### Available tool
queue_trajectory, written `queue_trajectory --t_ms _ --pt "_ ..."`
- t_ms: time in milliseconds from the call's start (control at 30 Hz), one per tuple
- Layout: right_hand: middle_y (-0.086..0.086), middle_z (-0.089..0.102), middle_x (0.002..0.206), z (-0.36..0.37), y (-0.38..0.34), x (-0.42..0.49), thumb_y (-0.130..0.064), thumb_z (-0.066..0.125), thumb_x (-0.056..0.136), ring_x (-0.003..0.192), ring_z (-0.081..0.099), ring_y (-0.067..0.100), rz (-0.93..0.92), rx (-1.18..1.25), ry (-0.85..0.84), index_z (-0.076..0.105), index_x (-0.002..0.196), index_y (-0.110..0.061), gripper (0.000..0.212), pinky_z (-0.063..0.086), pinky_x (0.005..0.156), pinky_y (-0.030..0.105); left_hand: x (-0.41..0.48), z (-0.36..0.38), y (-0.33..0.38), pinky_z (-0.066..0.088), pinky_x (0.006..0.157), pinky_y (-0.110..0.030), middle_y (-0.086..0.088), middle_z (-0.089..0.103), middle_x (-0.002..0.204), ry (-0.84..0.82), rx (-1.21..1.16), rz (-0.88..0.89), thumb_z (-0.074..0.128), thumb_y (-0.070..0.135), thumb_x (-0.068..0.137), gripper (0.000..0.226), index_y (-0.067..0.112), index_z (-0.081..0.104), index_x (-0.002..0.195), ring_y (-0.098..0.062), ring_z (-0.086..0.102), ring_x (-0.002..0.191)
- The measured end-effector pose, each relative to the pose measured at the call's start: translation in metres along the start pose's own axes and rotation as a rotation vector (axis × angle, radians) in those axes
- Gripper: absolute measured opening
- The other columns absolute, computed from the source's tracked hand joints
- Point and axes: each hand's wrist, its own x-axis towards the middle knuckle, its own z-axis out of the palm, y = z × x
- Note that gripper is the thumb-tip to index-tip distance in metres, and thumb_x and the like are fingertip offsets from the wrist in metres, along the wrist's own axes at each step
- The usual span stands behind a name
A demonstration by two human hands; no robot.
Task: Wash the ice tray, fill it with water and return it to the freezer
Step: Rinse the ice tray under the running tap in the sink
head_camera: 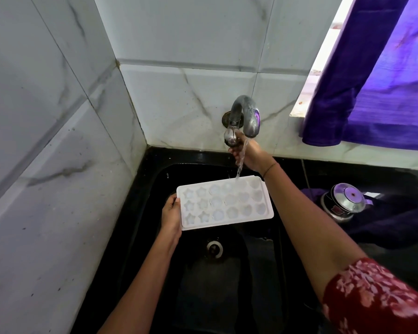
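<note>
Water (240, 165) hits the ice tray (225, 204) at its far edge; left hand (171, 214) grips its left end, right hand (249, 154) holds the tap handle (230, 138).

White plastic ice tray (225, 203), spotted metal tap (245, 114), glossy black sink (155, 189)

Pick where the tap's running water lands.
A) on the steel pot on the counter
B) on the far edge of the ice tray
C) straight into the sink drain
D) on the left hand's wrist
B: the stream from the tap strikes the far edge of the ice tray held by the left hand.
</note>
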Motion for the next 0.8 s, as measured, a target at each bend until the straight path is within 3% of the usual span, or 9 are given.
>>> queue_trajectory --t_ms 100,133,200,333,467,567,633,733,800 --pt "0.016 0.059 0.111 -0.025 0.027 -0.017 -0.042 0.038 0.100 0.106 0.055 0.028 -0.081 -0.550 0.295 0.056 0.119 -0.004 0.046 0.046 0.089 0.038 0.002 -0.001 0.002 0.051 0.064 -0.030 -0.003 0.064 0.091 0.016 0.006 0.019 0.042 0.013 0.098 0.017 0.015 0.056 0.108 -0.016 0.063 0.078" --pt "0.017 0.052 0.127 -0.036 0.037 -0.027 -0.045 0.037 0.099 0.122 0.045 0.034 -0.059 -0.759 0.381 0.052 0.128 -0.007 0.050 0.038 0.099 0.044 0.003 -0.002 0.002 0.051 0.065 -0.031 -0.004 0.064 0.092 0.022 0.005 0.019 0.042 0.013 0.099 0.017 0.014 0.056 0.109 -0.016 0.062 0.078" --pt "0.017 0.042 0.141 -0.054 0.060 -0.049 -0.047 0.035 0.099 0.131 0.036 0.037 0.047 -0.841 0.355 0.044 0.138 -0.010 0.055 0.033 0.106 0.046 0.003 -0.003 0.003 0.051 0.066 -0.032 -0.004 0.063 0.092 0.030 -0.002 0.018 0.041 0.012 0.099 0.020 0.012 0.056 0.113 -0.017 0.062 0.079" --pt "0.013 0.065 0.113 -0.073 0.100 -0.083 -0.033 0.050 0.097 0.104 0.062 0.029 0.107 -0.568 0.187 0.059 0.121 -0.005 0.038 0.050 0.092 0.044 -0.001 -0.002 0.006 0.052 0.070 -0.033 -0.006 0.064 0.095 0.016 0.002 0.033 0.042 0.013 0.099 0.024 0.008 0.054 0.119 -0.016 0.061 0.079" --pt "0.008 0.068 0.096 -0.083 0.109 -0.099 -0.022 0.066 0.088 0.093 0.066 0.028 -0.023 -0.468 0.294 0.066 0.103 -0.009 0.020 0.054 0.085 0.046 -0.014 -0.004 0.017 0.054 0.066 -0.027 -0.009 0.062 0.107 -0.081 0.068 0.039 0.045 0.015 0.098 0.030 0.009 0.053 0.126 -0.011 0.061 0.080" --pt "0.011 0.069 0.093 -0.090 0.107 -0.108 -0.015 0.073 0.082 0.085 0.068 0.026 -0.042 -0.345 0.334 0.068 0.104 -0.001 0.026 0.057 0.081 0.042 -0.021 -0.015 0.026 0.057 0.056 -0.021 -0.006 0.062 0.110 -0.229 0.232 0.047 0.049 0.012 0.097 0.035 0.014 0.050 0.132 -0.007 0.061 0.081" --pt "0.012 0.069 0.091 -0.091 0.105 -0.115 -0.011 0.076 0.078 0.082 0.069 0.025 -0.071 -0.318 0.338 0.068 0.103 0.001 0.029 0.058 0.078 0.039 -0.023 -0.023 0.027 0.059 0.062 -0.025 -0.008 0.063 0.108 -0.272 0.363 0.099 0.057 0.005 0.091 0.039 0.010 0.053 0.130 -0.010 0.062 0.083" --pt "0.009 0.070 0.084 -0.088 0.103 -0.127 -0.009 0.078 0.075 0.077 0.069 0.021 -0.118 -0.377 0.316 0.068 0.099 -0.002 0.027 0.059 0.071 0.030 -0.027 -0.029 0.026 0.057 0.076 -0.037 -0.010 0.067 0.097 -0.127 0.526 0.240 0.070 -0.001 0.080 0.041 0.001 0.061 0.120 -0.017 0.064 0.081" --pt "0.010 0.070 0.083 -0.084 0.105 -0.133 -0.009 0.079 0.073 0.076 0.069 0.021 -0.147 -0.428 0.321 0.068 0.096 -0.003 0.027 0.059 0.071 0.030 -0.034 -0.031 0.029 0.054 0.068 -0.027 -0.004 0.066 0.084 -0.032 0.606 0.323 0.076 0.002 0.074 0.033 0.002 0.067 0.106 -0.013 0.062 0.071"
